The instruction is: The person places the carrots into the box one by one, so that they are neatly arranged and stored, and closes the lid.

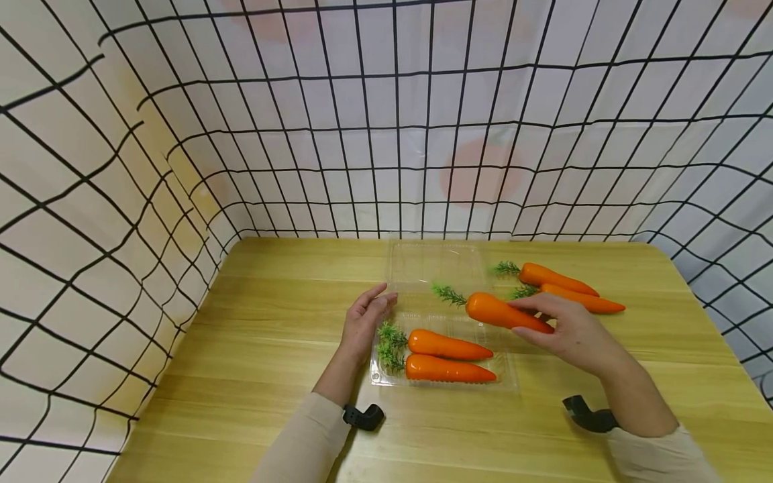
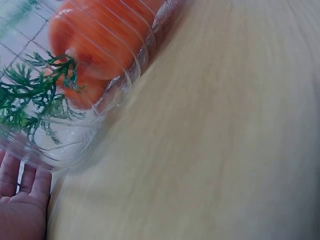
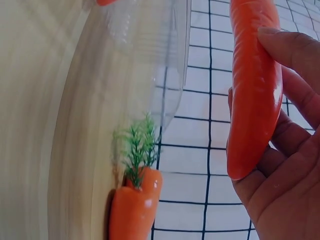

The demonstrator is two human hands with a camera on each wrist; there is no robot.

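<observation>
In the head view my right hand (image 1: 568,329) holds an orange carrot (image 1: 492,310) with a green leafy top, raised over the right part of a clear plastic box (image 1: 507,382). The right wrist view shows the thumb and fingers round the tapered end of this carrot (image 3: 255,95). Two more carrots (image 1: 449,368) lie side by side in the box, their leaves to the left. My left hand (image 1: 360,322) touches the box's left side with fairly straight fingers. In the left wrist view those fingers meet the clear wall (image 2: 65,160).
The box's transparent lid (image 1: 435,265) lies folded back behind it. Two loose carrots (image 1: 558,278) rest on the wooden table (image 1: 272,322) at the right. A white sheet with a black grid (image 1: 362,147) rises along the table's back and sides.
</observation>
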